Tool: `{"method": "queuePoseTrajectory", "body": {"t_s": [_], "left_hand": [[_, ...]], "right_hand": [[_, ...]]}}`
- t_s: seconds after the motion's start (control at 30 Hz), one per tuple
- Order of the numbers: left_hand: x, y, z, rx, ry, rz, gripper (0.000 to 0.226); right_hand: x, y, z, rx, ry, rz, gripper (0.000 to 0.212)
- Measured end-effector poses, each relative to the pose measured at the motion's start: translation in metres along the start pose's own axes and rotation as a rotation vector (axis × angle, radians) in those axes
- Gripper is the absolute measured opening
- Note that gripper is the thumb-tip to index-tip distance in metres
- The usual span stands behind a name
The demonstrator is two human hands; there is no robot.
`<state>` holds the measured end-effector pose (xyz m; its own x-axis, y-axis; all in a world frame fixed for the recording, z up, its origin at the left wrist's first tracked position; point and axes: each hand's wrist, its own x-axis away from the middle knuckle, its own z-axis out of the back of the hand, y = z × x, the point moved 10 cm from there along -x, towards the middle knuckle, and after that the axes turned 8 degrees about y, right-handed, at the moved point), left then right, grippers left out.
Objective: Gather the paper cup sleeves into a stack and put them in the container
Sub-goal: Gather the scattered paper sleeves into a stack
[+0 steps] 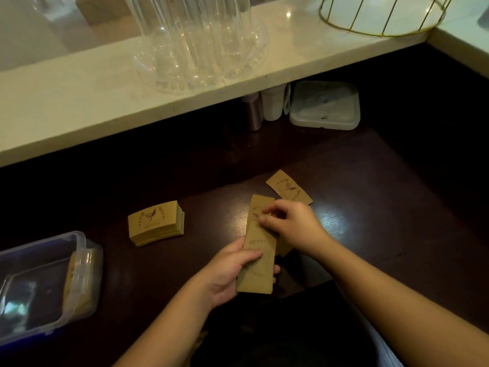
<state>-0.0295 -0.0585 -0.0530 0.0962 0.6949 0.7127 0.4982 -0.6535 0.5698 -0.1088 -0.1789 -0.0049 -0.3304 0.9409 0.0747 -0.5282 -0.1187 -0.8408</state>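
My left hand grips a small bundle of brown paper cup sleeves over the dark table. My right hand pinches another sleeve just beyond the bundle, partly overlapping it. One loose sleeve lies flat on the table behind my right hand. A neat stack of sleeves rests on the table to the left. The clear plastic container stands at the left edge with several sleeves upright against its near wall.
A pale stone counter runs above the dark table, carrying a clear glass stand and a gold wire basket. Beneath the counter sit a lidded white box, a white cup and a metal cylinder.
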Motion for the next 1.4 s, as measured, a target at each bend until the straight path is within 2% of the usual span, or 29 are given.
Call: {"method": "queuePoseTrajectory", "body": {"t_s": [0.07,0.13,0.23,0.4,0.5,0.6,0.67,0.7,0.77,0.87,0.97,1.07,1.27,1.33,1.4], "left_hand": [[0.001,0.001,0.006,0.04,0.02,-0.012,0.033],[0.003,0.003,0.012,0.081,0.026,-0.023,0.032],[0.006,0.005,0.021,0.133,0.05,-0.03,0.029],[0.009,0.017,0.033,0.141,0.143,-0.1,0.026],[0.007,0.022,0.033,0.142,0.173,-0.112,0.024],[0.002,0.024,0.031,0.127,0.17,-0.091,0.025],[-0.002,0.021,0.032,0.107,0.153,-0.047,0.038],[-0.005,0.02,0.031,0.096,0.137,-0.03,0.045],[-0.009,0.02,0.028,0.093,0.087,-0.011,0.056],[-0.012,0.016,0.012,0.067,-0.051,0.038,0.071],[-0.011,0.01,-0.006,-0.018,-0.156,0.082,0.071],[-0.008,0.004,-0.014,-0.098,-0.186,0.083,0.049],[-0.002,0.005,0.0,-0.092,-0.128,0.024,0.038],[0.0,0.007,0.009,-0.058,-0.086,0.024,0.037],[0.002,0.007,0.019,-0.039,-0.044,0.019,0.038]], "right_hand": [[-0.013,0.024,0.016,0.057,0.167,-0.089,0.027],[-0.025,0.05,0.032,0.264,0.28,-0.157,0.04],[-0.036,0.085,0.037,0.481,0.259,-0.276,0.058],[-0.043,0.085,0.031,0.533,0.232,-0.26,0.058],[-0.04,0.084,0.042,0.347,0.275,-0.331,0.044],[-0.033,0.081,0.055,-0.164,0.299,-0.401,0.017],[-0.029,0.067,0.056,-0.551,0.22,-0.443,0.019],[-0.027,0.055,0.057,-0.667,0.151,-0.429,0.021],[-0.022,0.027,0.059,-0.722,-0.039,-0.347,0.024],[-0.006,-0.007,0.047,-0.503,-0.34,-0.229,0.037],[0.004,-0.021,0.025,-0.264,-0.455,-0.181,0.038],[0.003,-0.03,0.006,-0.05,-0.41,-0.076,0.039],[-0.002,-0.048,-0.017,0.2,-0.215,0.228,0.038],[-0.015,-0.043,-0.012,0.196,-0.079,0.219,0.031],[-0.033,-0.024,-0.008,0.251,0.01,0.148,0.038]]}}
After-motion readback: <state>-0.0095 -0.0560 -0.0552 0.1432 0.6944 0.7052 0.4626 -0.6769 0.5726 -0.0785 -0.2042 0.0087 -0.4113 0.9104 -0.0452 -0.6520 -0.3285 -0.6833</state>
